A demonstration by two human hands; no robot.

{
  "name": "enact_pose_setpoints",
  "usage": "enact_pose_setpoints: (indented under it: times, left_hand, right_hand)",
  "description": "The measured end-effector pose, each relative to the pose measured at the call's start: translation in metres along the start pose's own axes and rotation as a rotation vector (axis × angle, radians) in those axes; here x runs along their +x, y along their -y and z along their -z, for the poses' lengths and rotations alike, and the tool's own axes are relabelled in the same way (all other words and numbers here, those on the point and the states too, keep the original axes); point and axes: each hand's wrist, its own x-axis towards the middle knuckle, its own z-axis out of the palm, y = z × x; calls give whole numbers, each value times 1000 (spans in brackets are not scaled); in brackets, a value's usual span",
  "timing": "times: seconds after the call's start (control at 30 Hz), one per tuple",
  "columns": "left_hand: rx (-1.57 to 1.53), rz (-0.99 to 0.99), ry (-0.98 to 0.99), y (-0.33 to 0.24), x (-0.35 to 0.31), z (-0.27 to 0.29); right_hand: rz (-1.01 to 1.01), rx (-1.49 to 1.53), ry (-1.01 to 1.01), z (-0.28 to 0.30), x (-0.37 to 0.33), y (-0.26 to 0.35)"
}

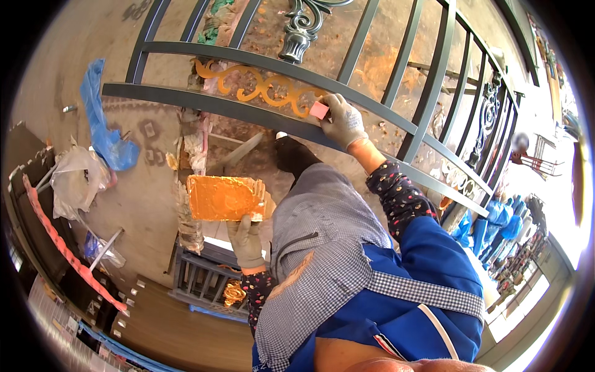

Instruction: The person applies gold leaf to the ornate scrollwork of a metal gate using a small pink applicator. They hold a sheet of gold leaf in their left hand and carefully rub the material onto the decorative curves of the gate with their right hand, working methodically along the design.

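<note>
My left hand, in a grey work glove, grips the near edge of a rectangular tray coated with thick orange paint. It holds the tray low, to the left of my apron. My right hand, gloved too, pinches a small pink sponge between thumb and fingers. The sponge is at the right end of an orange scroll ornament. That scroll sits between two rails of a dark grey metal fence panel. Whether the sponge touches the scroll I cannot tell.
Blue plastic sheeting and a clear plastic bag lie at the left. Below the tray stands another dark railing with a gold-orange ornament. Blue-wrapped items stand at right. A silvery cast ornament decorates the panel's far side.
</note>
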Motion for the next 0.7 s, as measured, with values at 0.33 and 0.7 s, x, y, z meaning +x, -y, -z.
enact_pose_setpoints:
  times: [0.33,0.7]
  left_hand:
    - [25,93,68,-29,46,-4]
    - [53,184,90,-73,95,-5]
  right_hand:
    - [-121,207,-207,-9,-2,14]
    - [-200,211,-264,-40,22,41]
